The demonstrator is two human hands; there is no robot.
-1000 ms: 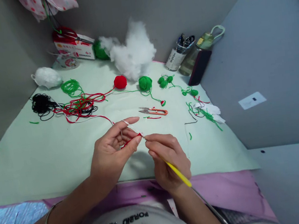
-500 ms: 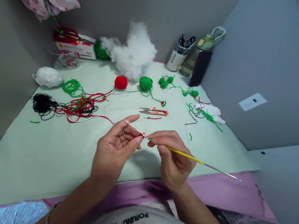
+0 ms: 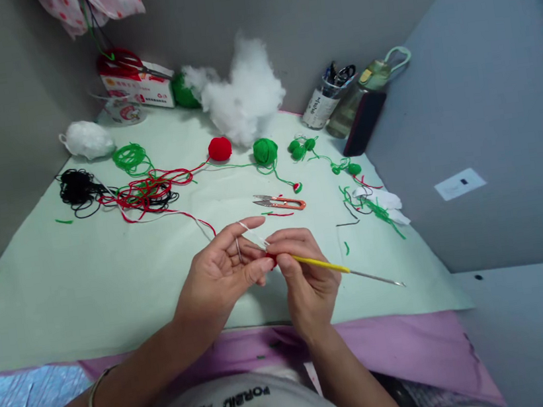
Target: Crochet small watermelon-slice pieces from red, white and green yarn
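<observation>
My left hand (image 3: pixel 222 263) pinches a small red crochet piece (image 3: pixel 272 261) between thumb and fingers. White yarn (image 3: pixel 252 234) loops over its raised index finger and runs to the piece. In my right hand (image 3: pixel 311 278) is a yellow-handled crochet hook (image 3: pixel 324 264), gripped like a pencil; its working tip is at the red piece, mostly hidden by the fingers, and its other metal end points right. Red yarn (image 3: pixel 182 212) trails from the left hand back to a tangle on the table. Beyond the hands lie orange thread snips (image 3: pixel 281 202).
Red (image 3: pixel 219 149) and green yarn balls (image 3: pixel 265 152), black yarn (image 3: pixel 76 187) and white stuffing (image 3: pixel 244 93) lie on the pale table cover (image 3: pixel 128 296). At right are yarn scraps (image 3: pixel 377 209), a pen cup (image 3: pixel 323 103), a phone (image 3: pixel 364 123) and a bottle (image 3: pixel 346 110).
Both hands have shifted slightly right. My right hand has come closer to the left fingers, and the hook has swung to a flatter angle, its free end higher.
</observation>
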